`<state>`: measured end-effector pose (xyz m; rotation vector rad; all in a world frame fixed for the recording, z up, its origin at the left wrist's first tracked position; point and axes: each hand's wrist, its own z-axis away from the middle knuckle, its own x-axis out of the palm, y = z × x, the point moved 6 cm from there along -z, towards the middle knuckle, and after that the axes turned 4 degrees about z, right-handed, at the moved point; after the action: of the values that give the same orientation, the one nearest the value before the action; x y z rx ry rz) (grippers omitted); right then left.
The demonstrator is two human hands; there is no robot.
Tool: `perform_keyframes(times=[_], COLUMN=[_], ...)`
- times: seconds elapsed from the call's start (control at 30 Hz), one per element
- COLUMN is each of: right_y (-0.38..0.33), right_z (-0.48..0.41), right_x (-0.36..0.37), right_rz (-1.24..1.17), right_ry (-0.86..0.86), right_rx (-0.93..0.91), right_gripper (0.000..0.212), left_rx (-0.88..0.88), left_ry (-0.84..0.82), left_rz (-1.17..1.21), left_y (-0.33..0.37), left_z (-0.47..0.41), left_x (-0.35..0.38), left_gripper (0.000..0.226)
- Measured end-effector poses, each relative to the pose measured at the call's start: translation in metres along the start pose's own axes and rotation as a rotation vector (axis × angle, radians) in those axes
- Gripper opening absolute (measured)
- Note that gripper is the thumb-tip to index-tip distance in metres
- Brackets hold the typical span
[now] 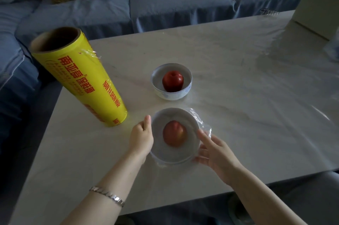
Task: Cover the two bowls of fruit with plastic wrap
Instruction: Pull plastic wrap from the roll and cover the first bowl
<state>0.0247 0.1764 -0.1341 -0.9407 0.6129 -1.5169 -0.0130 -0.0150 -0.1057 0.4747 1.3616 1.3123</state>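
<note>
The near white bowl point(190, 153) holds a red apple point(175, 133) under a sheet of plastic wrap point(199, 121) stretched over its top and crumpled down its right side. My left hand point(142, 137) presses against the bowl's left wall with curled fingers. My right hand point(213, 150) touches the wrap at the bowl's right rim with straight, spread fingers. Farther back stands a second white bowl point(171, 94) with a red apple point(172, 81) and no wrap on it. A large yellow roll of plastic wrap point(82, 77) stands upright on the table to the left.
Everything sits on a pale marble-look table point(238, 77) under a clear protective film. A blue sofa point(165, 4) with cushions runs along the far and left sides. A white box point(319, 11) stands at the table's far right corner.
</note>
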Motion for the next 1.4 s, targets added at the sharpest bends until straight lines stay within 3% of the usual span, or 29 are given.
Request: perform_keyframes(times=[0.13, 0.2, 0.3, 0.4, 0.5, 0.57, 0.63, 0.7, 0.77, 0.83, 0.9, 0.93, 0.97, 1.07, 1.23, 1.4], right_y=[-0.008, -0.015, -0.027, -0.036, -0.042, -0.05, -0.056, -0.06, -0.059, -0.06, -0.062, -0.063, -0.065, -0.074, -0.091, -0.117], right_z=[0.011, 0.014, 0.02, 0.029, 0.036, 0.043, 0.05, 0.053, 0.052, 0.052, 0.049, 0.048, 0.045, 0.041, 0.042, 0.049], right_x=[0.005, 0.002, -0.002, 0.001, 0.005, 0.007, 0.012, 0.015, 0.015, 0.015, 0.015, 0.016, 0.017, 0.029, 0.037, 0.029], right_rz=[-0.046, -0.009, 0.051, 0.112, 0.132, 0.17, 0.232, 0.282, 0.312, 0.325, 0.358, 0.364, 0.369, 0.399, 0.434, 0.375], right_ry=[-0.112, -0.079, -0.02, -0.043, -0.083, -0.091, -0.129, -0.191, -0.244, -0.296, -0.315, -0.306, -0.302, -0.33, -0.264, 0.019], right_rx=[-0.077, -0.141, -0.254, -0.346, -0.417, -0.484, -0.528, -0.503, -0.434, -0.376, -0.324, -0.283, -0.245, -0.2, -0.304, -0.631], right_gripper=[0.045, 0.043, 0.038, 0.054, 0.056, 0.047, 0.031, 0.027, 0.03, 0.034, 0.055, 0.062, 0.063, 0.045, 0.03, 0.019], left_rx=[0.033, 0.029, -0.057, -0.073, -0.126, -0.057, 0.062, 0.139, 0.165, 0.223, 0.276, 0.277, 0.283, 0.311, 0.298, 0.331], left_ry=[0.088, 0.061, -0.095, -0.251, -0.424, -0.483, -0.458, -0.328, -0.24, -0.217, -0.176, -0.182, -0.196, -0.264, -0.265, -0.282], left_rz=[0.15, 0.19, 0.222, 0.26, 0.381, 0.376, 0.319, 0.291, 0.335, 0.292, 0.233, 0.216, 0.193, 0.152, 0.134, 0.091], left_y=[-0.001, -0.003, -0.003, 0.012, 0.025, 0.031, 0.034, 0.034, 0.033, 0.033, 0.03, 0.029, 0.028, 0.027, 0.028, 0.028], left_z=[0.028, 0.035, 0.035, 0.036, 0.045, 0.049, 0.052, 0.054, 0.058, 0.062, 0.064, 0.065, 0.066, 0.072, 0.077, 0.08], left_x=[-0.012, -0.017, -0.019, -0.018, -0.017, -0.019, -0.02, -0.024, -0.029, -0.032, -0.035, -0.036, -0.037, -0.037, -0.04, -0.037], left_gripper=[0.032, 0.029, 0.035, 0.046, 0.051, 0.057, 0.066, 0.067, 0.061, 0.071, 0.053, 0.038, 0.037, 0.056, 0.049, 0.04])
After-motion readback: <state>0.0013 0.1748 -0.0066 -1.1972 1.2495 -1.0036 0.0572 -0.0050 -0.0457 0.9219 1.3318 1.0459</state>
